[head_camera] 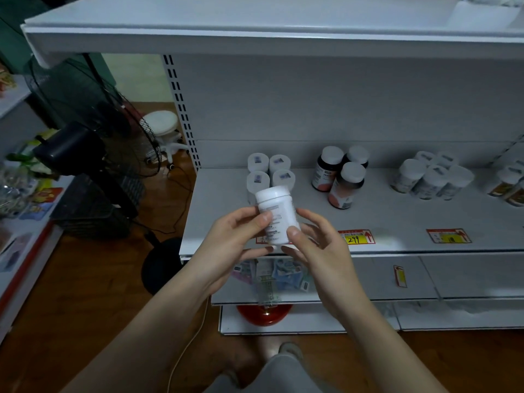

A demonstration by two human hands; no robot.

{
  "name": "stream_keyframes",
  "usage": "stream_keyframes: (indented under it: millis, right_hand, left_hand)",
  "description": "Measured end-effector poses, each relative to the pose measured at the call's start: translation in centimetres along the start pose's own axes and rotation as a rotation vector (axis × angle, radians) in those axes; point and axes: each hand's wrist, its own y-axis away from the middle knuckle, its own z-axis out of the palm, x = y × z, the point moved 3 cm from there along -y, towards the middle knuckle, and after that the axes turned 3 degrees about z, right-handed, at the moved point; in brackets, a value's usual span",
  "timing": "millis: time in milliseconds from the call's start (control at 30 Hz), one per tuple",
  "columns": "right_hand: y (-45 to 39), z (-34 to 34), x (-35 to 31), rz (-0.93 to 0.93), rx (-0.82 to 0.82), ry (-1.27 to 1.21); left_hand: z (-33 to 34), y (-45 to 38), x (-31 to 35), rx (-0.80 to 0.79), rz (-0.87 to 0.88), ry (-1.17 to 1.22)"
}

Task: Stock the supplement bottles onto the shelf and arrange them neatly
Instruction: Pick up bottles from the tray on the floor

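1. My left hand (236,232) and right hand (313,241) both pinch one white plastic supplement bottle with a printed label (276,215), tilted, just above the front edge of the white metal shelf (397,211).
2. Behind it on the shelf stand four white-capped bottles in a square (270,173).
3. Three dark bottles with white caps (340,175) stand further right.

Directly beyond the fingertips (266,215): four white bottles (270,174) in a tight square block on the shelf (397,217). Right of the fingers: bare shelf up to three dark bottles (338,177). Farther right: a cluster of white jars (431,177). Overhead: upper shelf (255,38), well above the caps.
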Motion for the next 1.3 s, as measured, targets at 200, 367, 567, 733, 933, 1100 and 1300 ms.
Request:
stream_keyframes:
  millis: [200, 367, 567, 733, 933, 1100, 1300]
  right_hand:
    - [0.5, 0.5, -0.3, -0.097, 0.035, 0.121]
    - [0.5, 0.4, -0.1, -0.009, -0.065, 0.015]
    - [0.7, 0.5, 0.6, -0.026, 0.022, 0.019]
    - [1.4, 1.2, 0.4, -0.085, 0.091, 0.096]
    - [1.8, 1.3, -0.3, -0.108, 0.027, 0.108]
    - [1.5, 0.9, 0.1, 0.041, -0.054, -0.064]
    - [1.8, 0.6, 0.3, 0.004, -0.02, -0.035]
  left_hand:
    - [0.7, 0.3, -0.1, 0.021, 0.007, 0.004]
    - [0.2, 0.6, 0.1, 0.082, 0.01, 0.108]
    - [0.0, 0.8, -0.3, 0.045, -0.003, 0.055]
    - [-0.3, 1.1, -0.5, 0.012, -0.009, 0.008]
    - [-0.5, 1.5, -0.4, -0.018, -0.005, 0.082]
    - [-0.8, 1.6, -0.5, -0.005, -0.01, 0.148]
    - [-0.8, 1.6, -0.3, -0.039, -0.03, 0.019]
